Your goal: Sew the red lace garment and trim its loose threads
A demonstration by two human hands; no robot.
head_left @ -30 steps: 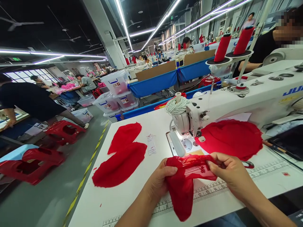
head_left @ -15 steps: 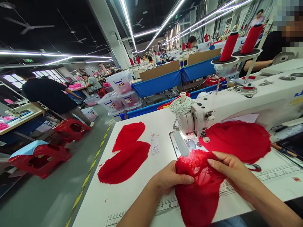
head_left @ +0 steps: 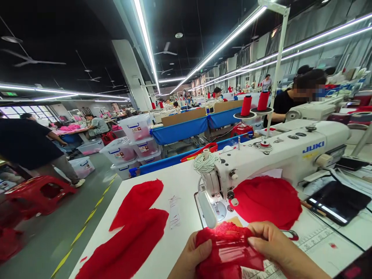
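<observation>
Both my hands hold one piece of red lace fabric (head_left: 226, 248) at the bottom of the view, just in front of the needle area of a white JUKI sewing machine (head_left: 290, 153). My left hand (head_left: 193, 257) pinches its left edge with thumb on top. My right hand (head_left: 271, 248) grips its right edge, fingers curled over it. Behind the machine's head lies a pile of red fabric (head_left: 266, 199). Two more red fabric pieces (head_left: 130, 228) lie flat on the white table (head_left: 180, 182) to the left.
Two red thread cones (head_left: 254, 104) stand behind the machine, a white cord spool (head_left: 205, 162) on its head. A dark tablet (head_left: 337, 201) lies at right. Small white labels (head_left: 174, 211) rest mid-table. Clear bins (head_left: 130, 143), red stools (head_left: 40, 192) and other workers fill the aisle at left.
The camera tilted upward, so my hands and the fabric sit lower in view. The fabric is bunched tighter between my hands than half a second ago.
</observation>
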